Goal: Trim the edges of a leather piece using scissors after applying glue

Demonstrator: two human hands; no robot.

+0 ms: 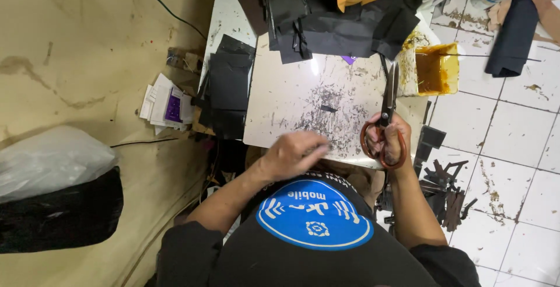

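— Nearest the lens, below the black shirt, what is the left hand (296,154) doing?

— It lies knuckles-up on the near edge of the white work board (280,97), fingers curled down and loosely closed. Whether it pinches anything under them cannot be told.

— And the right hand (388,138)?

— Closed through the reddish-brown loops of the scissors (387,112), at the board's near right corner. So that hand is the one that has them; the left is well apart, along the same near edge.

— Which way do the scissors run?

— Long axis straight away from the person: handles in the fist, dark blades shut and pointing up the board's right edge toward the yellow glue tub (437,68) just beyond that edge.

— Anything farther out?

— Black sheet pieces (332,21) heaped across the board's far edge, more black offcuts (227,86) off its left side, scraps on the tiled floor (519,147) to its right.
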